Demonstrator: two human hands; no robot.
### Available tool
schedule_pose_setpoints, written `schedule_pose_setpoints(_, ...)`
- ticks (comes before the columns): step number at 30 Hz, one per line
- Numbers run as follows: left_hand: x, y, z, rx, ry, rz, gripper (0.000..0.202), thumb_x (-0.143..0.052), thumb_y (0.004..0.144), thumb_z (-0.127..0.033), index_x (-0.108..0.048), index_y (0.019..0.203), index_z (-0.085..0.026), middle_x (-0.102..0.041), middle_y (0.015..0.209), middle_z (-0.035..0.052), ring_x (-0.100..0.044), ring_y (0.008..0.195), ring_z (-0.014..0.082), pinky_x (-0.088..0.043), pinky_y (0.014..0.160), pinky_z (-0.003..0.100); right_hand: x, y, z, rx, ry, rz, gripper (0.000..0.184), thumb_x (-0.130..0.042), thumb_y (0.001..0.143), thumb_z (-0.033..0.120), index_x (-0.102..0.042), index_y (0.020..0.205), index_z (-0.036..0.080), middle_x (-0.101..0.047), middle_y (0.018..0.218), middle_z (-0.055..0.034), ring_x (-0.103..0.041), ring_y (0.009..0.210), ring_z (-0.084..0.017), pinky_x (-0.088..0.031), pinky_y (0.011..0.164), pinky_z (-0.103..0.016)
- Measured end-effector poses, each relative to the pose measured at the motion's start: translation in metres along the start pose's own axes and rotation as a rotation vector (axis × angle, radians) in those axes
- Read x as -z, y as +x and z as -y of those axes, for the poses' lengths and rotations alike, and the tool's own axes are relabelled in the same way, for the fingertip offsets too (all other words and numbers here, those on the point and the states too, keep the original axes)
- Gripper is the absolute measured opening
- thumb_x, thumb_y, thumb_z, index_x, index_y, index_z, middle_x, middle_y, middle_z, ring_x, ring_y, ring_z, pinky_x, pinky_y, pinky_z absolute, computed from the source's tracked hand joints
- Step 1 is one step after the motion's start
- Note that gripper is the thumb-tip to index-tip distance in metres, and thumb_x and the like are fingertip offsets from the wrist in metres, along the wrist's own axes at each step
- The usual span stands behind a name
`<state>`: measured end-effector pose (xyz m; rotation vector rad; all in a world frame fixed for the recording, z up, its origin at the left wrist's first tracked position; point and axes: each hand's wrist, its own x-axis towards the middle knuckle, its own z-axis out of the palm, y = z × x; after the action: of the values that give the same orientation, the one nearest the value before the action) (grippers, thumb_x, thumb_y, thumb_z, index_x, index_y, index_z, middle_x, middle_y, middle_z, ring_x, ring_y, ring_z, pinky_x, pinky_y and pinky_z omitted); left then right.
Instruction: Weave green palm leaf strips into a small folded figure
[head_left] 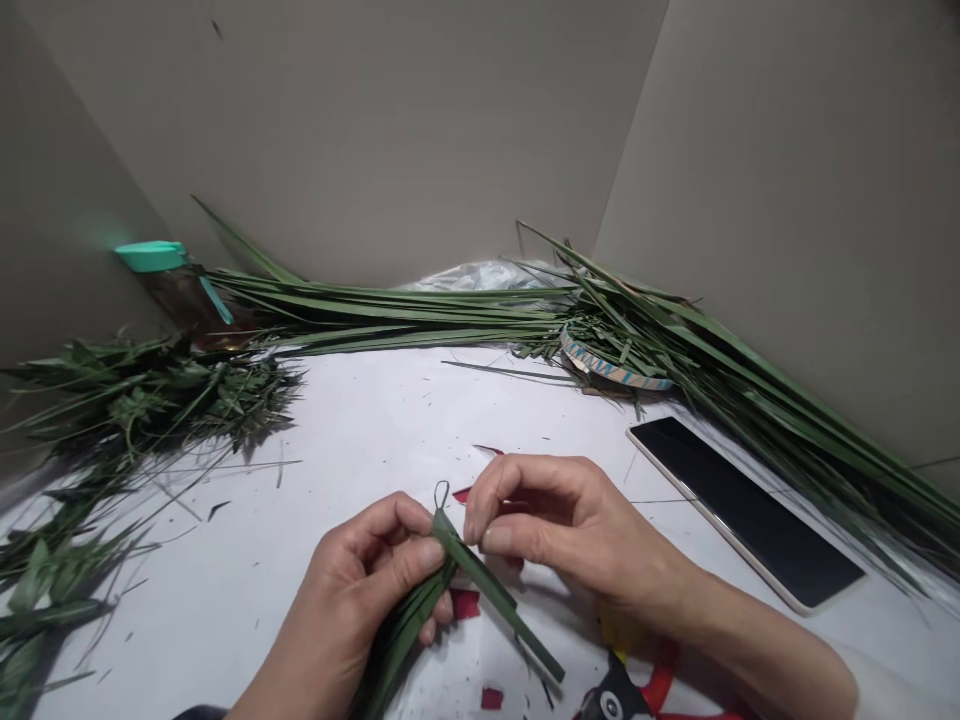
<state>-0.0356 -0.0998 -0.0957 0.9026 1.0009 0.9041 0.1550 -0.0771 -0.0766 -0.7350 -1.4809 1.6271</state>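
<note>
My left hand pinches a folded bundle of long green leaf strips between thumb and fingers. A small thin loop stands up from the top of the fold, and two strip ends hang down to the right. Just right of the fold is my right hand, its thumb and fingers drawn together. Whatever lies between those fingertips, if anything, is too small to make out. Red scraps lie on the white table beneath the hands. Below my right wrist, red-handled pliers or cutters are partly cut off by the frame.
Long green leaves run along the back wall and down the right side. A striped round container holds cut leaf pieces. A phone lies at right. Leafy sprigs and a bottle with a turquoise lid are at left.
</note>
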Motion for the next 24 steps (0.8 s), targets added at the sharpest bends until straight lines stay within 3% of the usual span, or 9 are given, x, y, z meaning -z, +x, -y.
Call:
schedule_pose_setpoints(7,-0.001,-0.008,0.001,-0.19,0.374,-0.192,0.019,-0.068,0.083,-0.038,-0.062,0.074,-0.022,-0.063,0.06,-0.0047,-0.058,0.056,0.0123,-0.047,0.056,0.02,-0.014,-0.005,0.008,-0.109,0.018,-0.033,0.012,-0.063,0.087,0.018,-0.061,0.076,0.018,-0.063,0.075,0.0026,-0.058,0.071,-0.01,-0.042,0.065,-0.02)
schedule_pose_setpoints(11,0.0,-0.01,0.005,-0.36,0.64,-0.253,0.018,-0.063,0.086,-0.04,-0.064,0.076,-0.025,-0.063,0.063,-0.0047,-0.057,0.056,0.013,-0.046,0.052,0.02,-0.014,-0.006,0.004,-0.127,-0.232,-0.035,0.013,-0.064,0.087,0.019,-0.064,0.074,0.019,-0.062,0.079,0.0035,-0.055,0.079,-0.011,-0.039,0.069,-0.021)
schedule_pose_setpoints(15,0.002,-0.011,0.009,-0.511,0.755,-0.25,0.013,-0.059,0.089,-0.034,-0.064,0.079,-0.026,-0.065,0.069,-0.0051,-0.06,0.06,0.013,-0.047,0.055,0.02,-0.012,-0.006,-0.002,-0.179,-0.341,-0.044,0.012,-0.067,0.084,0.025,-0.065,0.074,0.019,-0.06,0.078,0.0036,-0.052,0.073,-0.011,-0.036,0.064,-0.023)
schedule_pose_setpoints(20,0.005,-0.012,0.011,-0.627,0.81,-0.23,0.009,-0.059,0.09,-0.026,-0.062,0.081,-0.027,-0.064,0.07,-0.0064,-0.06,0.061,0.011,-0.046,0.056,0.018,-0.01,-0.005,-0.002,-0.226,-0.228,-0.041,0.009,-0.065,0.083,0.023,-0.064,0.075,0.018,-0.06,0.074,0.0035,-0.051,0.068,-0.01,-0.035,0.059,-0.022)
schedule_pose_setpoints(24,0.005,-0.012,0.012,-0.676,0.826,-0.092,0.012,-0.055,0.093,-0.021,-0.063,0.088,-0.028,-0.064,0.073,-0.0066,-0.061,0.063,0.0089,-0.047,0.059,0.016,-0.011,-0.003,0.001,-0.222,-0.104,-0.055,0.01,-0.066,0.082,0.022,-0.063,0.075,0.016,-0.062,0.073,0.0024,-0.055,0.068,-0.01,-0.038,0.061,-0.021)
